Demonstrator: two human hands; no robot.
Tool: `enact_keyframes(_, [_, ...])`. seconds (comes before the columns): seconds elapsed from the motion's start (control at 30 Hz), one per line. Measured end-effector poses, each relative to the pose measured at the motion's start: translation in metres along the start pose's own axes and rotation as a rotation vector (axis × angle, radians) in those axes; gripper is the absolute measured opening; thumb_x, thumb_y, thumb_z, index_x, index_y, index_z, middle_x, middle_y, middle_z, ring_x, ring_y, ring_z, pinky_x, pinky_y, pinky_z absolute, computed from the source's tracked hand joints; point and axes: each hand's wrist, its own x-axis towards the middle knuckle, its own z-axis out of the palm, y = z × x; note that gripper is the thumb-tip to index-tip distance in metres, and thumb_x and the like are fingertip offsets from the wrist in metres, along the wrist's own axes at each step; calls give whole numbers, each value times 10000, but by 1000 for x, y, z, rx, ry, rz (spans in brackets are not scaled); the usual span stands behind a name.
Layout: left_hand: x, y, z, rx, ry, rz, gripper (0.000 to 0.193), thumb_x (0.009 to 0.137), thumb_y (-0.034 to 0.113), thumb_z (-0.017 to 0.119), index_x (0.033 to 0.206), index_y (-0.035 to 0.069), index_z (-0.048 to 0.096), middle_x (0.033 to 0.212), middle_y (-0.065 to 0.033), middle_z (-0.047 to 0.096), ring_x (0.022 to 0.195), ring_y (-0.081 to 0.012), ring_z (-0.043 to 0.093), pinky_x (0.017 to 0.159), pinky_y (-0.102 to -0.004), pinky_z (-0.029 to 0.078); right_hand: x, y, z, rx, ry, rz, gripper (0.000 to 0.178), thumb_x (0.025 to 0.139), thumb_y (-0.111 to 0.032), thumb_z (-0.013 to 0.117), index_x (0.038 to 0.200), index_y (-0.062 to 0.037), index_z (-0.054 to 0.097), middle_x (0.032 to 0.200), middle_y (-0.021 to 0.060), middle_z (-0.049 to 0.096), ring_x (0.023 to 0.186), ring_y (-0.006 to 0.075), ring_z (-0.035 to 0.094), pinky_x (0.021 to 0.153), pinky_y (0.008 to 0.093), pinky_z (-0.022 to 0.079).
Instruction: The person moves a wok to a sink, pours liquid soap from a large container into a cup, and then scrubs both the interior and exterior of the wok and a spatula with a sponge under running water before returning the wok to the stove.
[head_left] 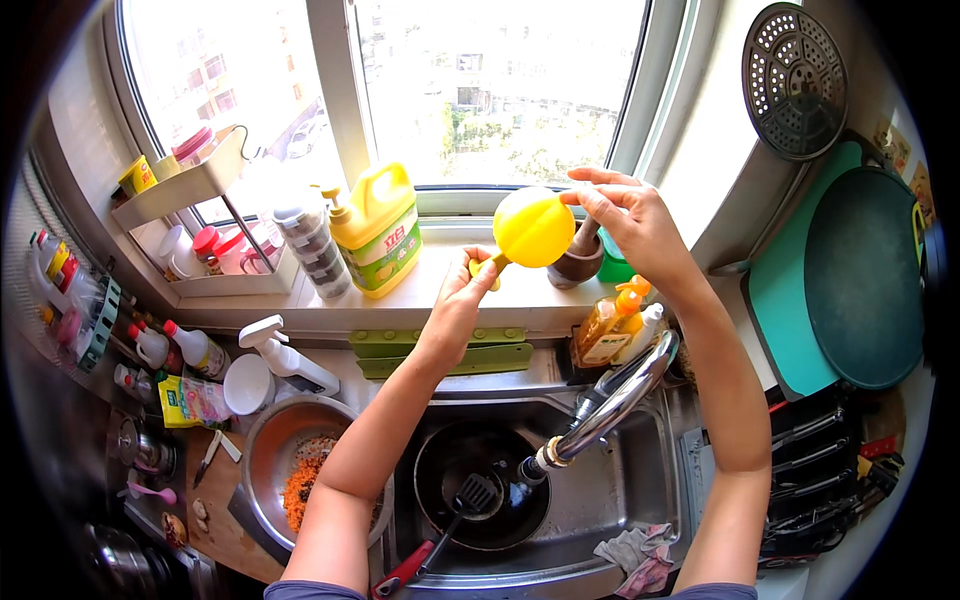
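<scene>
Above the sink, in front of the window, I hold up a round yellow plastic utensil (535, 227) with a short narrow handle. My left hand (460, 310) pinches that handle between thumb and fingers. At the utensil's upper right edge, my right hand (632, 215) takes the rim with its fingertips, some fingers stretched out above. Below, a dark pan (430, 470) sits in the sink's left side with a black slotted turner (474, 495) in it; the turner's red handle leans over the front edge. The chrome faucet (625, 390) arches over the sink.
A metal bowl (262, 450) with orange shreds stands left of the sink. On the sill are a yellow jug (378, 235), stacked jars (312, 250) and a brown mortar (578, 265). Pump bottles (605, 330) stand behind the faucet; a rag (640, 555) lies at the front edge. A cutting board (860, 280) leans right.
</scene>
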Motion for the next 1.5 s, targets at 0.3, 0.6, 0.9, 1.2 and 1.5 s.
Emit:
enact_keyframes(0.3, [29, -49, -24, 182, 26, -111, 266, 879, 194, 642, 1058, 25, 542, 889, -42, 635, 832, -87, 568, 786, -240, 434, 30, 20, 25, -135, -161, -13, 268, 887, -237, 559, 983, -32, 703, 1132, 152, 627, 891, 249, 644, 789, 326, 500])
enact_keyframes(0.6, [73, -100, -38, 219, 147, -102, 214, 818, 73, 678, 998, -15, 603, 839, -127, 700, 786, -112, 658, 699, -220, 483, 34, 19, 23, -201, -99, 37, 260, 892, -205, 557, 1052, -28, 658, 1125, 160, 615, 1032, 252, 596, 890, 336, 459])
enact_keyframes(0.9, [115, -158, -58, 645, 356, -80, 247, 715, 212, 792, 908, 72, 730, 784, -99, 704, 668, -128, 653, 646, -276, 497, 9, 9, 3, -193, 21, -26, 251, 860, -200, 596, 1041, -40, 663, 1154, 160, 602, 1071, 273, 577, 886, 353, 453])
enact_keyframes(1.2, [122, -175, -60, 999, 513, -108, 295, 666, 336, 810, 872, 133, 748, 742, -88, 695, 740, -198, 643, 770, -355, 474, -2, 14, -12, -149, 76, -33, 255, 861, -217, 614, 1056, -60, 663, 1157, 148, 605, 1070, 221, 567, 895, 337, 425])
enact_keyframes(1.5, [128, -178, -62, 1100, 529, -12, 346, 601, 437, 811, 774, 144, 744, 798, -58, 666, 929, -225, 550, 867, -392, 339, -19, 12, -19, -143, 97, -3, 254, 868, -235, 596, 1057, -79, 662, 1147, 115, 610, 1101, 208, 546, 927, 344, 399])
